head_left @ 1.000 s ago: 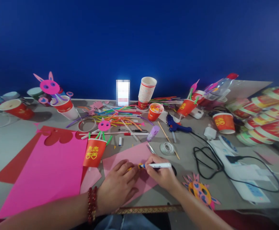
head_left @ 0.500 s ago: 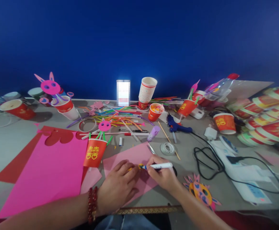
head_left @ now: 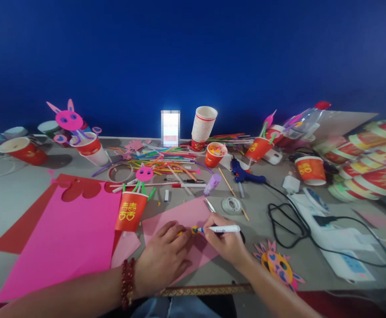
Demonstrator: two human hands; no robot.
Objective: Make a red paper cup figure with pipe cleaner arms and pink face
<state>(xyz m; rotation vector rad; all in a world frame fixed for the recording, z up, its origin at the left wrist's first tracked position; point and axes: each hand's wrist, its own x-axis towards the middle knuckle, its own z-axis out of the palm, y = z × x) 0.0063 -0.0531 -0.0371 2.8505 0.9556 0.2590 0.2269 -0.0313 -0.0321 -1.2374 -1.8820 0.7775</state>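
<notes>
Gripping a white acrylic marker point(head_left: 225, 229) in the right hand point(head_left: 224, 242), with its tip at a small yellow cutout point(head_left: 194, 229) on the light-pink paper point(head_left: 179, 212). Resting the left hand point(head_left: 163, 251) palm down on that sheet, fingers bent over a bit of yellow point(head_left: 179, 233); cannot tell whether pinching or just pressing. Working near a red paper cup point(head_left: 131, 211) and a transparent tape roll point(head_left: 232, 205).

One white cylindrical plastic marker point(head_left: 222, 229) in the grip of one bare right hand point(head_left: 224, 242); one bare left hand point(head_left: 163, 254) beside it. Beneath: one flat pale-pink paper sheet point(head_left: 169, 216). Beyond the grip: one clear round tape roll point(head_left: 226, 206), one lilac cylindrical tube point(head_left: 212, 184), one blue plastic glue gun point(head_left: 246, 175). Leftward: two round hot-pink paper faces point(head_left: 144, 173).
</notes>
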